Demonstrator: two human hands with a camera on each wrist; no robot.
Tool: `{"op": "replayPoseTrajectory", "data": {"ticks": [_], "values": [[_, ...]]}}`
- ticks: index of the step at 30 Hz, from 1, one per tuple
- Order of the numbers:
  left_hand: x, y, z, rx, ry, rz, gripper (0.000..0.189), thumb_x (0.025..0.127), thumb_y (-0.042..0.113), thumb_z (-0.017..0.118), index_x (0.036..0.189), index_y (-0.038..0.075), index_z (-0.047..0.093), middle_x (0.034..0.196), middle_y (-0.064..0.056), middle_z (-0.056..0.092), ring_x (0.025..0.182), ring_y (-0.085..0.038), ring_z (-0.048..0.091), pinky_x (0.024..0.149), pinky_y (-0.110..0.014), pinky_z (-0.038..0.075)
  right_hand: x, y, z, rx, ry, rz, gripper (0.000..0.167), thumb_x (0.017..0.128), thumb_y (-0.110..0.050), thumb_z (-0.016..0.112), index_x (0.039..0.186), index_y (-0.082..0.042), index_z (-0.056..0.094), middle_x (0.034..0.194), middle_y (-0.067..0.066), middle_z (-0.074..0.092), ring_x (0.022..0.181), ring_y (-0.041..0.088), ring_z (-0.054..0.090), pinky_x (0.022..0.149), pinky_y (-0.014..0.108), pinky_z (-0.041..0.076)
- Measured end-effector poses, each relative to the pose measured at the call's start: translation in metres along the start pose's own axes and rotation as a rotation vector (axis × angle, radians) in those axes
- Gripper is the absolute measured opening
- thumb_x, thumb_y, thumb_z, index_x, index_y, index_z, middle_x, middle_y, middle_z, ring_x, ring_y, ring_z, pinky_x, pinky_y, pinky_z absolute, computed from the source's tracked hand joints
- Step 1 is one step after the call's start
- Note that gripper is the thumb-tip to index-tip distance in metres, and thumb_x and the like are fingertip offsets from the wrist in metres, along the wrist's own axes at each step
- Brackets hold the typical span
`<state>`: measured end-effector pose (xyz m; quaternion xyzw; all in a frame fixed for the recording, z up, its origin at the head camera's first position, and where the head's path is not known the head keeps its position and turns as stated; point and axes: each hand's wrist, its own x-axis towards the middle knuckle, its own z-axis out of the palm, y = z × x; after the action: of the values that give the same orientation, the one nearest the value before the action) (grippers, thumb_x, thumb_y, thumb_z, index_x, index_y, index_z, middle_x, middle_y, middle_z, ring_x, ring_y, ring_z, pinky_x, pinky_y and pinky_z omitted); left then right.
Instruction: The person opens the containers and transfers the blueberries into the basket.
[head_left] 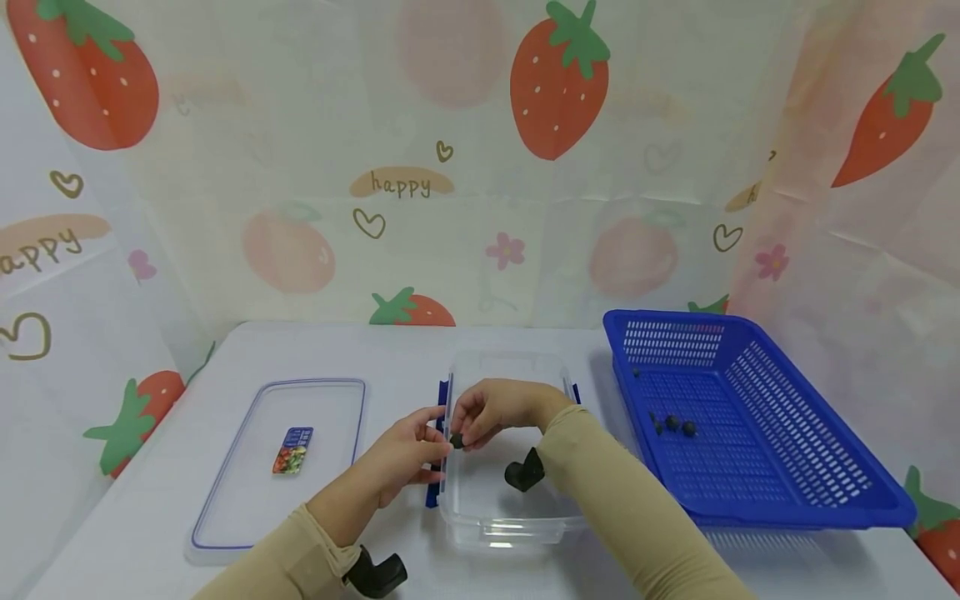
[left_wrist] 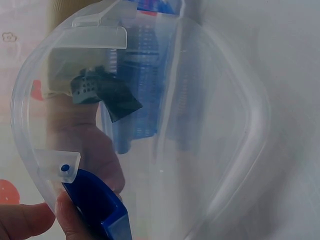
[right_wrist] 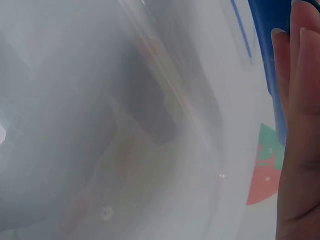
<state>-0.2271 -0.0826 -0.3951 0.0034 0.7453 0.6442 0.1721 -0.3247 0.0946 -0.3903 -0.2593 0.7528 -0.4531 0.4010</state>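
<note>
A clear plastic box (head_left: 517,528) with blue side latches (left_wrist: 97,202) stands at the middle of the table. My left hand (head_left: 401,454) grips its left rim beside a latch, thumb at the edge. Over the box, my right hand (head_left: 498,410) pinches a small dark round piece (head_left: 457,440) between thumb and fingertips, close to the left thumb. What the piece is cannot be made out. In the left wrist view the right hand (left_wrist: 90,147) shows through the clear wall. The right wrist view is mostly filled by blurred clear plastic, with some fingers (right_wrist: 302,100) at its right edge.
To the right, a blue mesh basket (head_left: 750,442) holds several small dark round pieces (head_left: 672,422). On the left lies a clear lid (head_left: 243,508) with a blue seal, bearing a small colourful packet (head_left: 292,451). Printed strawberry curtains (head_left: 480,250) stand behind the white table.
</note>
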Motion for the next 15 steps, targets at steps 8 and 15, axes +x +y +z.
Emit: {"op": "replayPoseTrajectory", "data": {"ticks": [8, 15], "values": [[0.0006, -0.0019, -0.0007, 0.005, 0.004, -0.003, 0.06, 0.087, 0.007, 0.059, 0.14, 0.012, 0.032, 0.093, -0.009, 0.049, 0.085, -0.021, 0.052, 0.069, -0.033, 0.055, 0.0013, -0.0004, 0.0019, -0.038, -0.015, -0.011, 0.011, 0.078, 0.0, 0.068, 0.088, -0.001, 0.063, 0.079, 0.012, 0.065, 0.075, 0.022, 0.065, 0.075, 0.036, 0.055], [-0.0002, 0.0002, 0.0003, 0.015, 0.004, -0.007, 0.058, 0.087, 0.005, 0.057, 0.14, 0.011, 0.033, 0.094, -0.01, 0.05, 0.086, -0.022, 0.052, 0.069, -0.033, 0.055, -0.0051, -0.0054, -0.0073, -0.025, 0.021, -0.038, 0.01, 0.08, 0.002, 0.065, 0.089, 0.0, 0.063, 0.078, 0.011, 0.065, 0.075, 0.021, 0.065, 0.076, 0.037, 0.054]]}}
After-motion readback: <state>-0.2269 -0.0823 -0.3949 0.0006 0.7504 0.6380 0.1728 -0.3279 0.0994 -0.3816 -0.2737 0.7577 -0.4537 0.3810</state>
